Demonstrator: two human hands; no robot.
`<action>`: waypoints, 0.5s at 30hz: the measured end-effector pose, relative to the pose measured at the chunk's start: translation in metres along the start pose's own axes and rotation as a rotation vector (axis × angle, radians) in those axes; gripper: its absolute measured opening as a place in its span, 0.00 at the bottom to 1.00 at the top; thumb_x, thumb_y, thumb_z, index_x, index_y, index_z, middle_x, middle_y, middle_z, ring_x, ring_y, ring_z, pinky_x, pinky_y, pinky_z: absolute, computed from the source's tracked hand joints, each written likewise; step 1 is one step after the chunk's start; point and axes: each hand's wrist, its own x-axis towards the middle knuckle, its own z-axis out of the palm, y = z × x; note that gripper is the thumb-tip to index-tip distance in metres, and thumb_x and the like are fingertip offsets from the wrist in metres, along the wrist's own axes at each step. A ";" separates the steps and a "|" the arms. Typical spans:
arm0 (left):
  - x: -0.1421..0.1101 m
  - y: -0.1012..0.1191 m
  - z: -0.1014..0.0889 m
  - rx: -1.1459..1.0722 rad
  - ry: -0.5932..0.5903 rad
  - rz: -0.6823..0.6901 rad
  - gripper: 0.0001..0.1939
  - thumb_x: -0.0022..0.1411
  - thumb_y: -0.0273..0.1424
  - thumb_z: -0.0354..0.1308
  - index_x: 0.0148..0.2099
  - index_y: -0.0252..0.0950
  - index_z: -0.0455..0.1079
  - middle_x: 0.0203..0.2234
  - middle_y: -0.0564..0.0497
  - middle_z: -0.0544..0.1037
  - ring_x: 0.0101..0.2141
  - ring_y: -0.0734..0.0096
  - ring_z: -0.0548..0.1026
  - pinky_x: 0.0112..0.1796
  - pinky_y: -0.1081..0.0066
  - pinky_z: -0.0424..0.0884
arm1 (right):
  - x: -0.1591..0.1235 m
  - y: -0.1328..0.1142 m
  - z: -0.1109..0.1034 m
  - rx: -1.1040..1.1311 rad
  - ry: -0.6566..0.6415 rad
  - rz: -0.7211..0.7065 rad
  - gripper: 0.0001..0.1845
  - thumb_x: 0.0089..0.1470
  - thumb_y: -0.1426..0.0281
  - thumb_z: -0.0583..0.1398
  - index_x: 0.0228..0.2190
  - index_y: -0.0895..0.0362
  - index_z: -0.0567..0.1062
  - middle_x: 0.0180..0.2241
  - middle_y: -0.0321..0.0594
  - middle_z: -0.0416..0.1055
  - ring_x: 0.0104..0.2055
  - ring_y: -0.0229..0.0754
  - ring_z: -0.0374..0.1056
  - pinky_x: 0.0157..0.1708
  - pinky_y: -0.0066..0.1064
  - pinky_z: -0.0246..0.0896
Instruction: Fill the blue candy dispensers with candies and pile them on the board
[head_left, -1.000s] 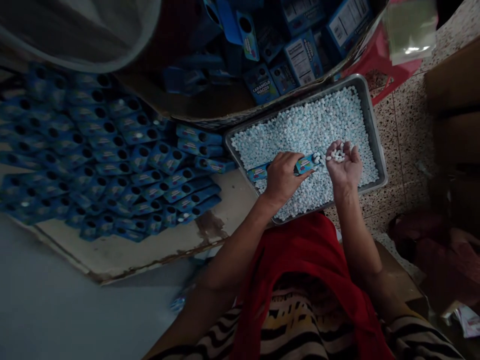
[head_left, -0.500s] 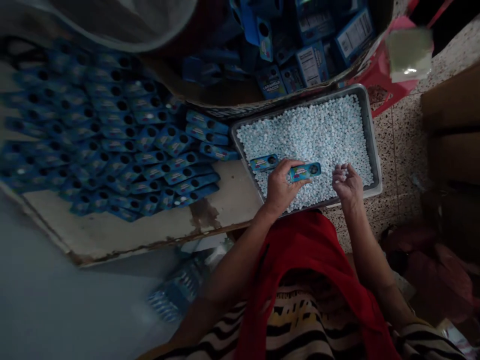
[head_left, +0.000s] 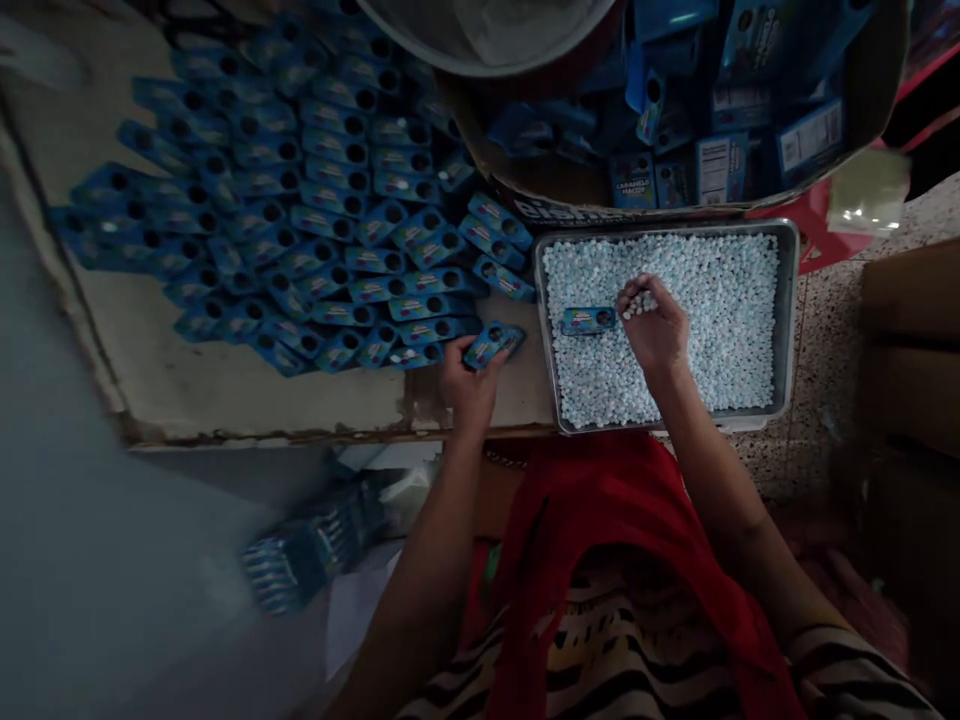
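Observation:
My left hand (head_left: 466, 382) grips a small blue candy box (head_left: 492, 344) at the near right end of rows of blue boxes (head_left: 300, 230) laid out on a worn board (head_left: 247, 400). My right hand (head_left: 654, 325) is over a metal tray (head_left: 787, 330) full of small pale blue-white candies (head_left: 720, 310), fingers curled around a few candies. Another small blue box (head_left: 588, 320) lies on the candies just left of my right hand.
A large carton (head_left: 675, 130) of flat blue boxes stands behind the tray. A pale round tub (head_left: 495, 30) is at the top. A blurred bundle of blue packs (head_left: 307, 550) lies below the board. Brown cartons (head_left: 911, 330) stand on the speckled floor at right.
My left hand carried the blue box out of the tray leftwards to the rows on the board. My right hand moved left over the candies, towards the box that lies in the tray.

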 end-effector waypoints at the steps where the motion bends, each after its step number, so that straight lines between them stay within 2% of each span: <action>1: 0.002 0.002 0.003 0.016 0.034 0.027 0.25 0.59 0.39 0.71 0.54 0.38 0.67 0.47 0.45 0.78 0.51 0.52 0.78 0.55 0.49 0.76 | 0.003 0.005 0.003 -0.056 -0.009 -0.026 0.17 0.64 0.54 0.63 0.29 0.50 0.72 0.29 0.35 0.70 0.34 0.39 0.69 0.39 0.30 0.72; 3: -0.001 0.014 0.007 0.038 0.167 0.147 0.27 0.58 0.39 0.75 0.55 0.39 0.69 0.51 0.42 0.79 0.55 0.48 0.77 0.60 0.45 0.73 | 0.007 0.014 0.006 -0.149 -0.036 -0.082 0.22 0.63 0.49 0.62 0.26 0.50 0.70 0.29 0.35 0.68 0.34 0.39 0.69 0.39 0.31 0.71; 5: -0.007 0.035 0.014 0.046 0.187 0.359 0.25 0.63 0.41 0.73 0.57 0.40 0.70 0.53 0.40 0.79 0.58 0.47 0.75 0.63 0.42 0.69 | 0.008 0.022 0.008 -0.210 -0.064 -0.142 0.25 0.62 0.46 0.62 0.24 0.50 0.69 0.28 0.35 0.66 0.34 0.40 0.68 0.40 0.32 0.71; 7: -0.008 0.060 0.029 0.042 0.073 0.542 0.22 0.68 0.39 0.69 0.59 0.41 0.70 0.54 0.40 0.79 0.59 0.47 0.75 0.65 0.43 0.67 | 0.008 0.028 0.009 -0.266 -0.073 -0.183 0.26 0.61 0.44 0.61 0.23 0.50 0.70 0.28 0.36 0.66 0.35 0.40 0.68 0.42 0.33 0.70; 9: 0.000 0.083 0.049 0.055 -0.121 0.640 0.27 0.65 0.35 0.71 0.63 0.40 0.70 0.59 0.39 0.77 0.63 0.45 0.72 0.66 0.45 0.67 | 0.006 0.031 0.010 -0.331 -0.064 -0.203 0.26 0.61 0.44 0.60 0.23 0.50 0.70 0.29 0.37 0.67 0.37 0.42 0.69 0.46 0.34 0.71; 11: 0.010 0.098 0.070 0.075 -0.293 0.658 0.31 0.60 0.28 0.73 0.63 0.38 0.70 0.60 0.38 0.77 0.64 0.44 0.72 0.65 0.47 0.69 | 0.004 0.033 0.010 -0.377 -0.055 -0.220 0.26 0.62 0.45 0.59 0.23 0.50 0.71 0.29 0.38 0.69 0.39 0.44 0.70 0.49 0.37 0.71; 12: 0.015 0.102 0.078 0.080 -0.355 0.643 0.30 0.58 0.25 0.72 0.62 0.37 0.72 0.58 0.38 0.78 0.62 0.44 0.74 0.62 0.49 0.72 | 0.002 0.035 0.011 -0.387 -0.056 -0.231 0.25 0.62 0.46 0.59 0.23 0.50 0.71 0.30 0.39 0.70 0.40 0.45 0.71 0.51 0.38 0.71; 15: 0.022 0.103 0.087 0.037 -0.418 0.572 0.21 0.56 0.19 0.68 0.52 0.38 0.76 0.48 0.43 0.82 0.52 0.50 0.80 0.54 0.55 0.77 | -0.007 0.041 0.013 -0.379 -0.075 -0.255 0.22 0.63 0.50 0.58 0.24 0.49 0.73 0.30 0.39 0.72 0.41 0.45 0.73 0.56 0.42 0.70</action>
